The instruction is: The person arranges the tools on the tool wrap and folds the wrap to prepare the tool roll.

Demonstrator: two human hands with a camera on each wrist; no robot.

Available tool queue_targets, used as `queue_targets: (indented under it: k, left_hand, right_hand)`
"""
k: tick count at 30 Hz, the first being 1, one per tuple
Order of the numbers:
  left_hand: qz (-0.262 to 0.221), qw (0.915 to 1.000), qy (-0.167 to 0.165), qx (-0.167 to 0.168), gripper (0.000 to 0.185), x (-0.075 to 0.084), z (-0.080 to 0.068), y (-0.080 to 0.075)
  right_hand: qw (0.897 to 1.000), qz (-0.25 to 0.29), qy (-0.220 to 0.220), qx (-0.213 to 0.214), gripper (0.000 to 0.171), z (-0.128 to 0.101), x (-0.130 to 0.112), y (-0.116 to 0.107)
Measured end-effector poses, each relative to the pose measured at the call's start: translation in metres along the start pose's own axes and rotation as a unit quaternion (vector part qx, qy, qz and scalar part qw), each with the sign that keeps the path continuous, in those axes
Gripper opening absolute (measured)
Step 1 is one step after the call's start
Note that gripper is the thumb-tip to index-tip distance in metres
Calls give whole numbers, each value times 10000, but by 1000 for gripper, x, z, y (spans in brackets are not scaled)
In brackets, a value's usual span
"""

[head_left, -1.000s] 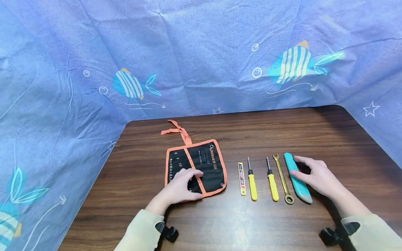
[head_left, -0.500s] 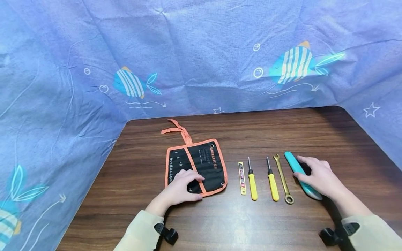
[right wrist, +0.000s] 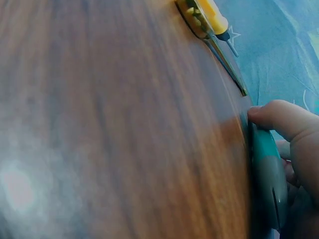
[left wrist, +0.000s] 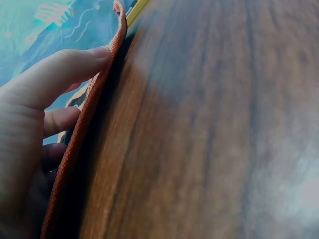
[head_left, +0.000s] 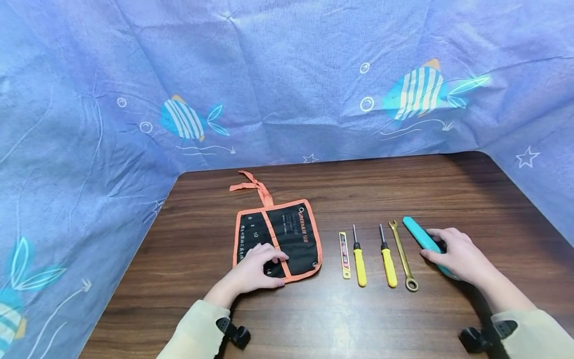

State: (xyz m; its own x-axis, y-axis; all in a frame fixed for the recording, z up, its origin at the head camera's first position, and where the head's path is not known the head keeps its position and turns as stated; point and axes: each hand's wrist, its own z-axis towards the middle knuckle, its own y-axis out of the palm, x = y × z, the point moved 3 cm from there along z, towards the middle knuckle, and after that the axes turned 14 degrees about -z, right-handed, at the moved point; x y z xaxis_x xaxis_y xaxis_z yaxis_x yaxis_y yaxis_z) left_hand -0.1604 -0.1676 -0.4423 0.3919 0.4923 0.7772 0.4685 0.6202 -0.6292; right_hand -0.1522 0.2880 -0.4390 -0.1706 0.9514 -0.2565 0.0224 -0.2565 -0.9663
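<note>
My left hand [head_left: 257,267] rests on the near left part of a black tool pouch [head_left: 298,249] with orange trim, fingers loosely bent. In the left wrist view its thumb [left wrist: 75,67] touches the orange edge [left wrist: 75,139]. On the right, my right hand [head_left: 457,254] pinches a teal utility knife [head_left: 419,232] between thumb and fingers. The knife lies slanted, its far end pointing away to the left; the hand covers most of the near part. Seen from the right wrist, the knife's grey end [right wrist: 269,184] shows under the thumb [right wrist: 279,117].
Between the hands lie a narrow yellow blade pack [head_left: 344,254], a yellow-handled screwdriver [head_left: 360,267], a second such screwdriver [head_left: 389,267] and a brass-coloured combination wrench [head_left: 403,257]. Orange ties [head_left: 260,189] stretch from the pouch's far edge. A blue fish-print cloth [head_left: 287,89] hangs behind the wooden table [head_left: 341,319].
The utility knife has turned, its near end swinging right and under my right hand, which has shifted slightly right. My left hand has stayed on the pouch.
</note>
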Motion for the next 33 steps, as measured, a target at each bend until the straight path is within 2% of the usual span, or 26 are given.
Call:
queue_targets:
  k: [14, 22, 33]
  left_hand:
    - [367, 9992, -124, 41, 44, 5, -4, 0]
    - [372, 9992, -148, -95, 40, 7, -4, -1]
    - [312, 9993, -166, -85, 38, 6, -6, 0]
  right_hand:
    - [9997, 0, 169, 159, 55, -3, 5, -1]
    - [9988, -9, 288, 396, 49, -6, 7, -3]
    - [9993, 14, 140, 345, 47, -2, 4, -8]
